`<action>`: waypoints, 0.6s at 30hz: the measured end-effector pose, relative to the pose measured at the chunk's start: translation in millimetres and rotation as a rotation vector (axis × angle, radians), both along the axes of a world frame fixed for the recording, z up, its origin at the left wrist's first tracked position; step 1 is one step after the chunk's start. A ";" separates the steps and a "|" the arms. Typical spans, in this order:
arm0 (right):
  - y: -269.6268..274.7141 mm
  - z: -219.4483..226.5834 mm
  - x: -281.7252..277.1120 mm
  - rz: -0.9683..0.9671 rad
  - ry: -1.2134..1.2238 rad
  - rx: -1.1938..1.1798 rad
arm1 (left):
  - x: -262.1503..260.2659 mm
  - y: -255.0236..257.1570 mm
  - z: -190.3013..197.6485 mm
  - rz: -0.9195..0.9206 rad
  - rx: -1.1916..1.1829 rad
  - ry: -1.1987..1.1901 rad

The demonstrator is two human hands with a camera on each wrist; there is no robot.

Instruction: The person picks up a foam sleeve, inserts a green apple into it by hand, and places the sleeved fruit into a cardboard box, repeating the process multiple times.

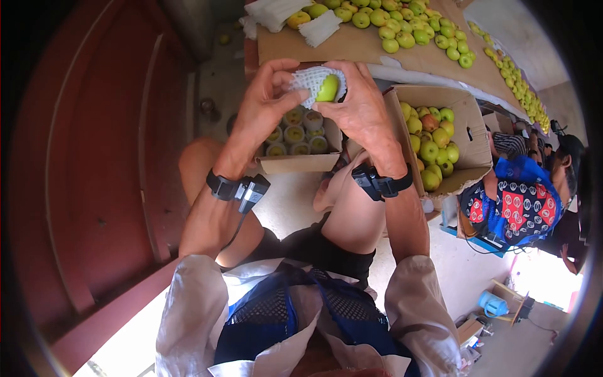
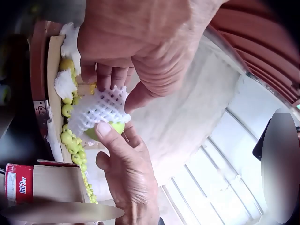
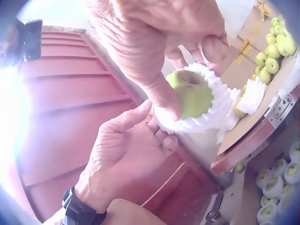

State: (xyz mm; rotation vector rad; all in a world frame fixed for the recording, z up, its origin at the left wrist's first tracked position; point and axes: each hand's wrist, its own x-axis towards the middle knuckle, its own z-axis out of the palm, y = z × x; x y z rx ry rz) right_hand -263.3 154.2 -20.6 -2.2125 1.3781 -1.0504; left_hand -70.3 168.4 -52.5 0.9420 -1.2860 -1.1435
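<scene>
A green apple [image 1: 327,88] sits partly inside a white foam net sleeve [image 1: 306,79], held up between both hands above an open box. My right hand [image 1: 359,107] grips the apple, its thumb pressed on the bare green skin beside the stem hollow, as the right wrist view shows. The left hand [image 1: 267,103] pinches the far end of the sleeve between thumb and fingers; in the left wrist view that end of the foam net [image 2: 112,98] is gathered at the fingertips. Foam covers the rest of the apple.
Below the hands, a cardboard box [image 1: 301,164] holds several foam-wrapped apples. Another carton [image 1: 468,135] of bare apples stands on the right. Loose apples [image 1: 405,39] and foam sleeves [image 1: 320,27] lie on a cardboard-covered surface ahead. A red panel [image 1: 107,157] rises on the left.
</scene>
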 end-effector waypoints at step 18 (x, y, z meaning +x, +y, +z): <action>-4.2 -5.7 8.0 0.119 -0.137 0.049 | 1.3 -2.7 -7.2 0.104 0.173 -0.007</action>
